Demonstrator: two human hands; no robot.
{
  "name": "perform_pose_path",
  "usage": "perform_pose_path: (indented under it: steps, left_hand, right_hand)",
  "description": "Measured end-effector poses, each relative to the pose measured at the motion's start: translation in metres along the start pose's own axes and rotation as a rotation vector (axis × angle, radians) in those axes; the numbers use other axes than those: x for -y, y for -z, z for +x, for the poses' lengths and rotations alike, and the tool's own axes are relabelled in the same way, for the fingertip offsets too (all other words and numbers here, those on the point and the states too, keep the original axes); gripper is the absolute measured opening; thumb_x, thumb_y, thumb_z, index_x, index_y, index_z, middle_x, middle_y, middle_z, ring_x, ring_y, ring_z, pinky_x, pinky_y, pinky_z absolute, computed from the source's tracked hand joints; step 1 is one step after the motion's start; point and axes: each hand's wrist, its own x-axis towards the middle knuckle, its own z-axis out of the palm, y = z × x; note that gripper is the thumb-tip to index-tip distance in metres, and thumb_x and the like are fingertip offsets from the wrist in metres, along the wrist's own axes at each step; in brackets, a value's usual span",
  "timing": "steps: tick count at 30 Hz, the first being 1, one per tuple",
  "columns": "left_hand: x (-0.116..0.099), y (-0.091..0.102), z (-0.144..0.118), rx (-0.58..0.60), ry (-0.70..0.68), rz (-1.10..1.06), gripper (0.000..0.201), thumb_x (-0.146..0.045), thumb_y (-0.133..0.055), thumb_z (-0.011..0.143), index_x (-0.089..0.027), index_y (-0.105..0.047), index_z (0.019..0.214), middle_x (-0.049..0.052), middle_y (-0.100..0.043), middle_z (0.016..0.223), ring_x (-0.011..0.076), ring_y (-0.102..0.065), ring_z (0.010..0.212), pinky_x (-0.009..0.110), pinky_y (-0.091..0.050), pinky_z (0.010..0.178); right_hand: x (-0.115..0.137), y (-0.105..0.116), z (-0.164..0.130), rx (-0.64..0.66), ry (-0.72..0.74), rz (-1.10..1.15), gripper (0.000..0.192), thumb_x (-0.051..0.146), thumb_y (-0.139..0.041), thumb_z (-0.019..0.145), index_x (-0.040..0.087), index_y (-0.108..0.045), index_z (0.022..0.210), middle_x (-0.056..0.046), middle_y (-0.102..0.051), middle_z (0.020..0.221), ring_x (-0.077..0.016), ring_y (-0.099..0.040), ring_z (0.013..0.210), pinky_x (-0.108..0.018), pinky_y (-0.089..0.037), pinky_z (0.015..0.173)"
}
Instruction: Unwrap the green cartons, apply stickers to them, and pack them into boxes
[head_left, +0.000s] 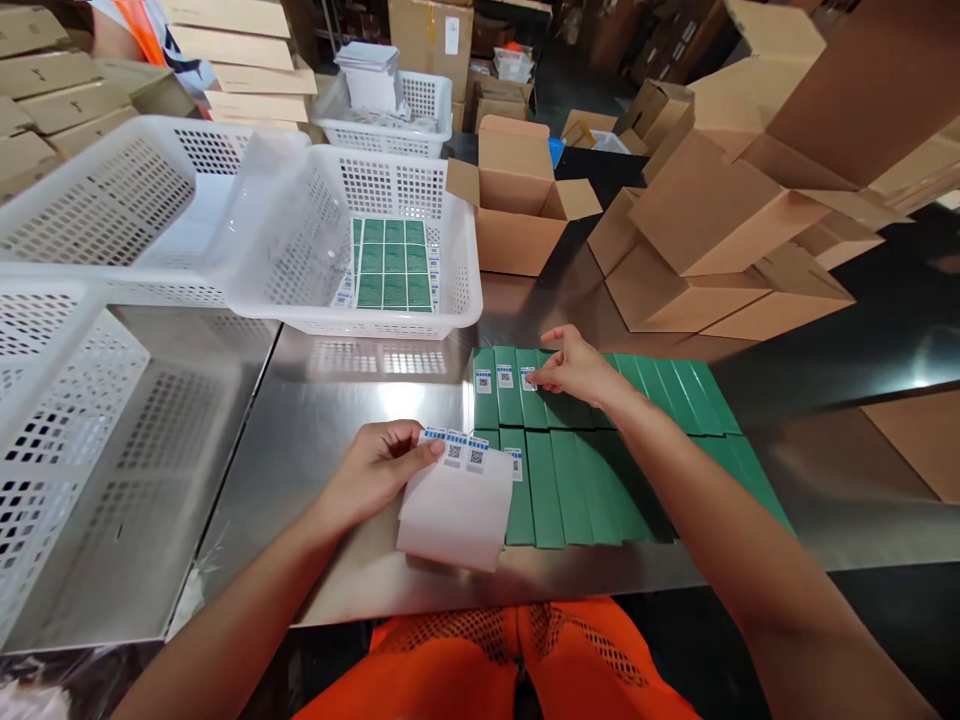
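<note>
Two rows of narrow green boxes (600, 470) lie side by side on a steel table (322, 420). My left hand (375, 470) holds a white backing sheet of blue-and-white QR stickers (457, 500) at the rows' left end. My right hand (577, 372) presses a sticker (528, 379) with its fingertips onto the third box of the far row. The two boxes to its left carry stickers, as does one box in the near row.
White perforated baskets stand left and behind; the middle one (450, 300) holds a stack of green boxes (393, 262). Cardboard cartons (720, 230) pile up at the back right. Another person in an orange vest (142, 30) is at the far left.
</note>
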Motion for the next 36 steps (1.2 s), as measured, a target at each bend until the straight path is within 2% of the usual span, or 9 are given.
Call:
perform_pose_path:
  steps: [4, 7, 12, 16, 20, 23, 27, 32, 36]
  left_hand:
    - [-0.001, -0.001, 0.000, -0.018, -0.020, -0.006, 0.048, -0.057, -0.076, 0.071, -0.015, -0.057, 0.059, -0.002, -0.052, 0.056, 0.0098, -0.044, 0.054, 0.022, -0.033, 0.052]
    - [-0.002, -0.002, 0.000, -0.007, -0.028, -0.027, 0.048, -0.058, -0.076, 0.070, -0.015, -0.058, 0.059, -0.002, -0.055, 0.057, 0.0101, -0.045, 0.054, 0.022, -0.034, 0.052]
    - [0.001, -0.005, 0.002, -0.012, -0.011, -0.037, 0.049, -0.058, -0.077, 0.069, -0.016, -0.056, 0.058, -0.003, -0.052, 0.054, 0.0095, -0.043, 0.052, 0.022, -0.033, 0.050]
    - [0.003, -0.003, 0.003, -0.041, 0.007, -0.011, 0.051, -0.059, -0.077, 0.070, -0.016, -0.052, 0.057, -0.004, -0.048, 0.053, 0.0089, -0.040, 0.051, 0.022, -0.031, 0.049]
    - [0.002, -0.002, 0.001, -0.033, 0.023, -0.001, 0.051, -0.059, -0.076, 0.071, -0.016, -0.053, 0.057, -0.003, -0.049, 0.054, 0.0094, -0.042, 0.053, 0.022, -0.033, 0.050]
    - [0.000, -0.003, 0.000, -0.005, 0.038, -0.010, 0.049, -0.058, -0.076, 0.071, -0.016, -0.053, 0.057, -0.003, -0.050, 0.055, 0.0092, -0.042, 0.052, 0.022, -0.033, 0.049]
    - [0.003, -0.004, 0.001, -0.009, 0.047, 0.007, 0.048, -0.056, -0.076, 0.072, -0.016, -0.054, 0.059, -0.004, -0.050, 0.054, 0.0089, -0.041, 0.050, 0.022, -0.032, 0.048]
    - [0.008, -0.001, 0.003, -0.042, 0.033, 0.028, 0.047, -0.057, -0.076, 0.073, -0.016, -0.056, 0.060, -0.003, -0.050, 0.054, 0.0095, -0.043, 0.051, 0.022, -0.033, 0.049]
    - [0.008, 0.001, 0.000, -0.058, 0.007, 0.058, 0.046, -0.054, -0.077, 0.073, -0.015, -0.057, 0.059, -0.002, -0.051, 0.055, 0.0095, -0.044, 0.052, 0.022, -0.034, 0.050]
  right_hand:
    - [0.003, -0.003, -0.012, -0.124, 0.108, -0.166, 0.050, 0.029, -0.088, 0.059, 0.023, -0.057, 0.098, 0.005, -0.054, 0.068, -0.0173, -0.055, 0.064, -0.028, -0.042, 0.057]
    - [0.007, -0.025, -0.046, 0.034, 0.302, -0.079, 0.035, 0.046, -0.075, 0.078, 0.023, -0.066, 0.103, -0.001, -0.062, 0.081, -0.0172, -0.057, 0.070, -0.031, -0.046, 0.063]
    - [0.015, -0.065, -0.096, 0.180, 0.503, -0.011, 0.008, 0.031, -0.074, 0.081, 0.025, -0.072, 0.085, -0.002, -0.066, 0.087, -0.0179, -0.060, 0.081, -0.030, -0.046, 0.069]
    - [0.016, -0.050, -0.103, 0.111, 0.627, 0.187, 0.008, 0.025, -0.069, 0.086, 0.026, -0.065, 0.079, -0.001, -0.065, 0.089, -0.0179, -0.060, 0.088, -0.032, -0.048, 0.080]
    - [0.004, -0.010, -0.094, 0.090, 0.463, 0.288, 0.013, 0.036, -0.068, 0.087, 0.025, -0.061, 0.088, -0.001, -0.063, 0.087, -0.0174, -0.061, 0.084, -0.032, -0.050, 0.077]
    - [-0.014, 0.005, -0.088, 0.246, 0.231, 0.203, 0.027, 0.043, -0.072, 0.082, 0.024, -0.057, 0.095, 0.003, -0.059, 0.074, -0.0150, -0.058, 0.068, -0.029, -0.048, 0.063]
    - [-0.039, -0.003, -0.086, 0.362, 0.031, 0.230, 0.053, 0.036, -0.080, 0.072, 0.027, -0.040, 0.105, 0.008, -0.061, 0.064, -0.0154, -0.058, 0.058, -0.027, -0.045, 0.054]
    - [-0.046, -0.017, -0.087, 0.296, -0.019, 0.189, 0.053, 0.031, -0.077, 0.071, 0.027, -0.033, 0.102, 0.008, -0.063, 0.061, -0.0167, -0.059, 0.052, -0.028, -0.044, 0.051]
    - [-0.036, -0.020, -0.091, 0.173, 0.028, -0.086, 0.051, 0.023, -0.076, 0.070, 0.026, -0.036, 0.102, 0.006, -0.065, 0.062, -0.0202, -0.063, 0.060, -0.030, -0.044, 0.056]
